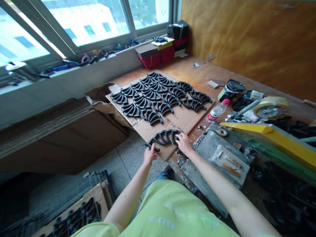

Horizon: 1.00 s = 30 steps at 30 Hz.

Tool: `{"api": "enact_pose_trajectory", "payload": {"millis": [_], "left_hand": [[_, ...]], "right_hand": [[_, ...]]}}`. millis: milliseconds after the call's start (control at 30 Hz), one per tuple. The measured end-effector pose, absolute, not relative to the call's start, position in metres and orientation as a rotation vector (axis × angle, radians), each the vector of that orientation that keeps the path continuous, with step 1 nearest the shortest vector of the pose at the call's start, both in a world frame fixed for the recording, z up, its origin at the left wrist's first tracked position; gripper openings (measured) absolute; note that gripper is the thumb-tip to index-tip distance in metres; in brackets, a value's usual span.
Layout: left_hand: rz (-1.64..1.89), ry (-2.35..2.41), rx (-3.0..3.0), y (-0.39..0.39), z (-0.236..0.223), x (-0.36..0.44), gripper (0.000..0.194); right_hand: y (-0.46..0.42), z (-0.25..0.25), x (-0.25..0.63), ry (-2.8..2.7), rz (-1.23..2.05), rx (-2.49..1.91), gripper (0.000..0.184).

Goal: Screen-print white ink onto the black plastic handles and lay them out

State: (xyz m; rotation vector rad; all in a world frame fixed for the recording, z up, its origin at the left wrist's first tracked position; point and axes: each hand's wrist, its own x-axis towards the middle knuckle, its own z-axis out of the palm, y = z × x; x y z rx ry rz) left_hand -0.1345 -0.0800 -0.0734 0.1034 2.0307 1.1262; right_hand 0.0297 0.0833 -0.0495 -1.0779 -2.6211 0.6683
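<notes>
My left hand [150, 155] pinches the left end of a fanned row of black curved pieces [165, 137], which look like small handles. At the row's right end, the fingers of my right hand [184, 143] close on the last piece. This row lies along the near edge of a cardboard sheet [170, 122] and slightly overhangs it at the left. Farther back on the same sheet, several similar fans of black pieces [150, 95] lie in close rows. Handwriting shows on the cardboard between them and my hands.
Right of the sheet stand a bottle with a red cap [218, 111], a dark jar [231, 89] and a tape roll [271, 107]. A grey metal plate [209, 164] and a yellow bar [266, 131] are nearer me. Red boxes [158, 58] stand by the window. More black parts [81, 214] lie lower left.
</notes>
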Motion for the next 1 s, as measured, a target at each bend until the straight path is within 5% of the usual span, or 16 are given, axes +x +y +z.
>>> {"api": "enact_pose_trajectory", "payload": {"millis": [267,600,1000], "left_hand": [[0.942,2.044,0.255,-0.063,-0.091,-0.148,0.054],[0.907,2.063,0.288,-0.061,-0.105,-0.150,0.060],[0.854,2.000,0.293,-0.030,-0.096,-0.162,0.051]], "right_hand": [[0.057,-0.043,-0.016,-2.795,0.589,-1.153,0.047],[0.044,-0.037,-0.047,-2.838,0.672,-1.359,0.028],[0.069,-0.036,-0.054,-2.835,0.625,-1.394,0.034]]}}
